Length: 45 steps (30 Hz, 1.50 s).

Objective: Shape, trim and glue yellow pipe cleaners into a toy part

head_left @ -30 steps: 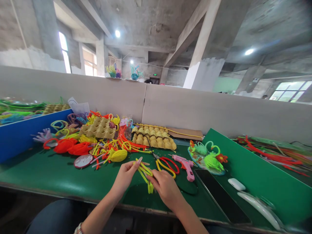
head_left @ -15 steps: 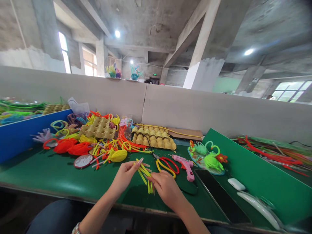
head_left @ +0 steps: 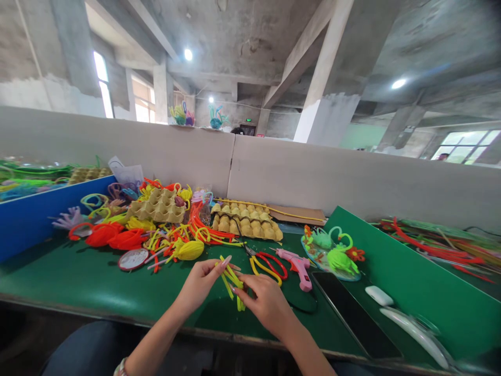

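Several yellow pipe cleaners (head_left: 228,285) are held in a small bundle between my hands, above the front of the green table. My left hand (head_left: 202,282) pinches their upper ends between thumb and fingers. Lower down, my right hand (head_left: 261,298) has its thumb and fingers closed round the strands, whose folded ends hang below. Just beyond my right hand lie pliers (head_left: 267,267) with red and yellow handles. A yellow bundled pipe-cleaner piece (head_left: 189,250) rests past my left hand.
A pink glue gun (head_left: 296,265), a black phone (head_left: 352,310) and a white case (head_left: 379,295) lie to the right, near a green swan ornament (head_left: 342,259). Egg trays (head_left: 248,224) stand at the back. Red pipe-cleaner pieces (head_left: 105,235) pile up left, by a blue divider (head_left: 58,211).
My right thumb and fingers have shifted slightly up and left on the yellow pipe cleaners. My left hand keeps its pinch almost in place.
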Tool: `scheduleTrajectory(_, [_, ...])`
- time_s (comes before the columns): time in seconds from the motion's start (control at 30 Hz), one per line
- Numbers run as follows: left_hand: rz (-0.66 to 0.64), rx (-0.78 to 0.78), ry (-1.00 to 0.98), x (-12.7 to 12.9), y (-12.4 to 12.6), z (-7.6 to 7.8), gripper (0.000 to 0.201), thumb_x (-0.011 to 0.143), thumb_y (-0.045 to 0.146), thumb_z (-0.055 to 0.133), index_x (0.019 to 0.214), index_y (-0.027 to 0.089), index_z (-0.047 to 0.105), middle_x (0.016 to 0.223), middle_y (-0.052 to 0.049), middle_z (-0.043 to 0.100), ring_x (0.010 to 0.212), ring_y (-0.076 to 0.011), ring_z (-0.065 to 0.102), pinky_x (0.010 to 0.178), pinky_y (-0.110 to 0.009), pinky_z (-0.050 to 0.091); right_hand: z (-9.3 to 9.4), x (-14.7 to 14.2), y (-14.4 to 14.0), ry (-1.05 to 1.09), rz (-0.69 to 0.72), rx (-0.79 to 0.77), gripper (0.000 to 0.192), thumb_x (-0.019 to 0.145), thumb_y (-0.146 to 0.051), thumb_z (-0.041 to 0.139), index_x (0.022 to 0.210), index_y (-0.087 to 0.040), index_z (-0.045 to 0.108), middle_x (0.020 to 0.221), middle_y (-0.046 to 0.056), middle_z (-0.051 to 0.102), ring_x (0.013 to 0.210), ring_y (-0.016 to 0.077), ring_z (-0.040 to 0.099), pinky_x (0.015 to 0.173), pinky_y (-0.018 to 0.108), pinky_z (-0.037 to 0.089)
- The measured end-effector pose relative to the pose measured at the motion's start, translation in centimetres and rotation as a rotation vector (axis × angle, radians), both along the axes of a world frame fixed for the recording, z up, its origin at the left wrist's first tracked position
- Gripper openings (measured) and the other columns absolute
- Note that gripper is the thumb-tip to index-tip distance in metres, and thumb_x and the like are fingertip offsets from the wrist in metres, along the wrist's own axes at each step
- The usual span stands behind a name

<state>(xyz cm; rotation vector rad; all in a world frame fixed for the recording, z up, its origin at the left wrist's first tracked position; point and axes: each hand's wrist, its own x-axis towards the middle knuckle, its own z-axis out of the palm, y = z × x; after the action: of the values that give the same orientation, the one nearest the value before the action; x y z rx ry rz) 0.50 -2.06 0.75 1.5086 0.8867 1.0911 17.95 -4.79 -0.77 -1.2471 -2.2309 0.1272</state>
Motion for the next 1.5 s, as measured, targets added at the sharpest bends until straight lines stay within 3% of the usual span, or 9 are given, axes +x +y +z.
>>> scheduleTrajectory(0.23, [0.010,-0.006,0.030,-0.2,0.2,-0.3,0.036,0.078,0.046,0.057,0.086,0.016,0.075,0.085,-0.004,0.075,0.089,-0.0247,0.064,0.084,-0.030,0.046,-0.9,0.1,0.4,-0.171,0.049,0.211,0.031,0.095,-0.031,0.036,0.109,-0.016,0.058,0.080,0.007,0.071,0.065,0.0170,0.064,0.059,0.029,0.033])
scheduleTrajectory(0.33, [0.025,-0.024,-0.006,-0.1,0.2,-0.4,0.036,0.077,0.046,0.058,0.084,0.015,0.075,0.083,-0.005,0.075,0.086,-0.0238,0.065,0.083,-0.030,0.047,-0.9,-0.1,0.4,-0.225,0.040,0.228,0.033,0.096,-0.031,0.032,0.106,-0.013,0.059,0.073,0.007,0.070,0.061,0.0164,0.063,0.059,0.029,0.032])
scheduleTrajectory(0.5, [-0.001,-0.042,-0.036,0.2,0.1,-0.4,0.038,0.075,0.048,0.058,0.079,0.014,0.075,0.082,-0.007,0.075,0.084,-0.0240,0.066,0.083,-0.032,0.048,-0.6,-0.3,0.1,-0.188,0.008,0.116,0.035,0.095,-0.033,0.034,0.078,-0.018,0.061,0.065,0.003,0.066,0.056,0.0146,0.057,0.056,0.028,0.027])
scheduleTrajectory(0.73, [-0.025,-0.131,-0.125,0.2,0.2,-0.6,0.039,0.074,0.049,0.060,0.083,0.015,0.075,0.081,-0.006,0.075,0.086,-0.0238,0.066,0.089,-0.034,0.046,0.2,-0.4,-0.4,-0.020,0.032,-0.077,0.041,0.094,-0.034,0.038,0.058,-0.019,0.052,0.054,-0.002,0.056,0.053,0.0110,0.049,0.054,0.024,0.025])
scheduleTrajectory(0.93, [-0.025,-0.133,-0.143,0.3,0.2,-1.0,0.041,0.076,0.050,0.058,0.082,0.013,0.075,0.085,-0.008,0.075,0.086,-0.0250,0.066,0.091,-0.037,0.044,0.3,-0.5,-0.3,0.110,0.041,-0.188,0.037,0.090,-0.030,0.042,0.055,-0.019,0.044,0.053,-0.003,0.050,0.053,0.0100,0.046,0.053,0.023,0.024])
scheduleTrajectory(1.2, [-0.002,-0.087,-0.129,0.1,0.1,-0.5,0.039,0.076,0.049,0.058,0.077,0.014,0.075,0.083,-0.007,0.075,0.085,-0.0247,0.066,0.089,-0.035,0.046,0.4,-0.2,-0.1,0.305,0.126,-0.375,0.041,0.090,-0.034,0.040,0.052,-0.019,0.035,0.047,-0.005,0.040,0.048,0.0085,0.038,0.050,0.022,0.024])
scheduleTrajectory(1.33, [0.076,-0.103,-0.112,-0.4,0.4,-0.7,0.039,0.073,0.050,0.060,0.082,0.015,0.075,0.082,-0.007,0.075,0.091,-0.0263,0.065,0.092,-0.037,0.044,0.3,-0.2,-0.2,0.283,0.129,-0.367,0.042,0.091,-0.035,0.039,0.052,-0.019,0.032,0.047,-0.006,0.037,0.048,0.0084,0.035,0.050,0.022,0.022])
scheduleTrajectory(1.5, [0.006,-0.090,-0.050,-0.3,0.4,-0.4,0.038,0.074,0.050,0.059,0.081,0.015,0.074,0.088,-0.007,0.075,0.095,-0.0280,0.064,0.093,-0.038,0.043,0.5,-0.2,-0.3,0.193,0.134,-0.344,0.041,0.091,-0.036,0.039,0.055,-0.019,0.031,0.051,-0.006,0.036,0.051,0.0082,0.034,0.051,0.023,0.020])
